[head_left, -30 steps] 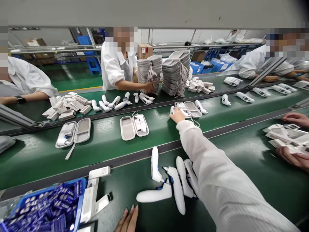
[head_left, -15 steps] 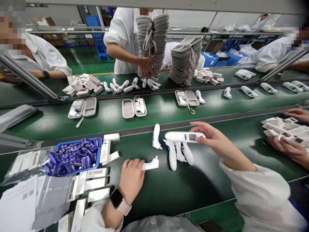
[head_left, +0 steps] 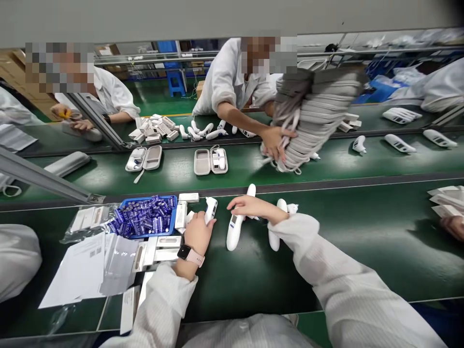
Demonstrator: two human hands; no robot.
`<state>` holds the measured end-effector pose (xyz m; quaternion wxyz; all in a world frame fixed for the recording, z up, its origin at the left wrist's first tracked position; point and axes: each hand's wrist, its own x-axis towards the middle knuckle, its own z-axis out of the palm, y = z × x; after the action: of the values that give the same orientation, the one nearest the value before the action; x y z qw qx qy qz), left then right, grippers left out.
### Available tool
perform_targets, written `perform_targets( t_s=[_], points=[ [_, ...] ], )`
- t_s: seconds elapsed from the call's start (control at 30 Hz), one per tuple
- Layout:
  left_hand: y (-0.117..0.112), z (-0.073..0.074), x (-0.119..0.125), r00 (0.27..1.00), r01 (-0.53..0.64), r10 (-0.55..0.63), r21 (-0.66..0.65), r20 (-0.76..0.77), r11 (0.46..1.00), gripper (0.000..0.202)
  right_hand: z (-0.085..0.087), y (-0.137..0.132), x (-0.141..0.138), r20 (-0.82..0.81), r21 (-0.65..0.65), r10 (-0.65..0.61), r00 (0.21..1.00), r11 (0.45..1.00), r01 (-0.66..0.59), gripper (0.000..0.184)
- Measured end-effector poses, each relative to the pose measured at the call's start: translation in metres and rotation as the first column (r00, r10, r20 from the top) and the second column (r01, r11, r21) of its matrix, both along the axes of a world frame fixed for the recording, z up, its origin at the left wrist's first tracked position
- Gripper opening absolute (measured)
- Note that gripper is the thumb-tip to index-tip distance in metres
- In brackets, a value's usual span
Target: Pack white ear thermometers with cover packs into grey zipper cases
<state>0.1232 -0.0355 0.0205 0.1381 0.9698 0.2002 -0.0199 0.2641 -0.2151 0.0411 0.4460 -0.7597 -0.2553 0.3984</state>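
My left hand (head_left: 197, 234), with a smartwatch on its wrist, is shut around the lower end of a white thermometer (head_left: 210, 210), which stands tilted up from the dark green belt (head_left: 362, 261). My right hand (head_left: 250, 206) reaches across with its fingers extended, just above a white thermometer with a small display (head_left: 235, 232). Another white thermometer (head_left: 251, 190) shows behind those fingers. A further one (head_left: 274, 240) lies partly under my right sleeve.
To my left stand a blue tray of blue packets (head_left: 145, 217), white cartons, papers and plastic bags. On the farther belt lie open grey cases (head_left: 210, 161). A co-worker's hand (head_left: 279, 145) grips a tilted stack of grey cases (head_left: 315, 113).
My right hand has put down the thermometer it held. My left hand has raised another thermometer. The view has swung, and the co-worker's stack of cases has moved toward the nearer belt.
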Motion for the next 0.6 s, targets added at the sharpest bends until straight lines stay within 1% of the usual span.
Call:
perform_targets(
  t_s=[0.1, 0.17, 0.2, 0.3, 0.37, 0.43, 0.53, 0.6],
  points=[
    [-0.002, -0.003, 0.002, 0.999, 0.011, -0.010, -0.012, 0.039, 1.000, 0.036, -0.018, 0.031, 0.016, 0.057, -0.036, -0.063, 0.996, 0.997, 0.065, 0.019],
    [-0.002, -0.005, 0.001, 0.998, 0.014, -0.013, -0.019, 0.059, 1.000, 0.035, -0.025, 0.042, 0.023, 0.103, -0.038, -0.073, 0.992, 0.996, 0.078, 0.023],
    [-0.001, -0.006, 0.000, 0.998, 0.018, -0.016, -0.023, 0.066, 1.000, 0.033, -0.025, 0.044, 0.026, 0.119, -0.033, -0.056, 0.991, 0.998, 0.060, 0.026],
    [0.001, -0.005, -0.003, 0.995, 0.046, -0.043, -0.033, 0.094, 0.998, 0.032, -0.014, 0.035, 0.031, 0.164, 0.006, 0.065, 0.984, 0.998, -0.067, 0.029],
    [0.001, 0.000, -0.007, 0.988, 0.082, -0.077, -0.035, 0.133, 0.996, 0.036, -0.004, 0.024, 0.031, 0.200, 0.042, 0.155, 0.967, 0.985, -0.167, 0.033],
    [-0.004, 0.005, -0.011, 0.974, 0.144, -0.135, -0.036, 0.185, 0.989, 0.040, 0.002, 0.014, 0.027, 0.238, 0.073, 0.222, 0.946, 0.967, -0.246, 0.035],
    [-0.017, 0.008, -0.015, 0.938, 0.260, -0.252, -0.003, 0.240, 0.966, 0.047, -0.002, 0.010, 0.018, 0.314, 0.099, 0.263, 0.912, 0.946, -0.307, 0.034],
    [-0.028, 0.005, -0.016, 0.929, 0.282, -0.282, 0.034, 0.240, 0.959, 0.044, -0.010, 0.013, 0.012, 0.386, 0.097, 0.250, 0.888, 0.946, -0.308, 0.034]
  ],
)
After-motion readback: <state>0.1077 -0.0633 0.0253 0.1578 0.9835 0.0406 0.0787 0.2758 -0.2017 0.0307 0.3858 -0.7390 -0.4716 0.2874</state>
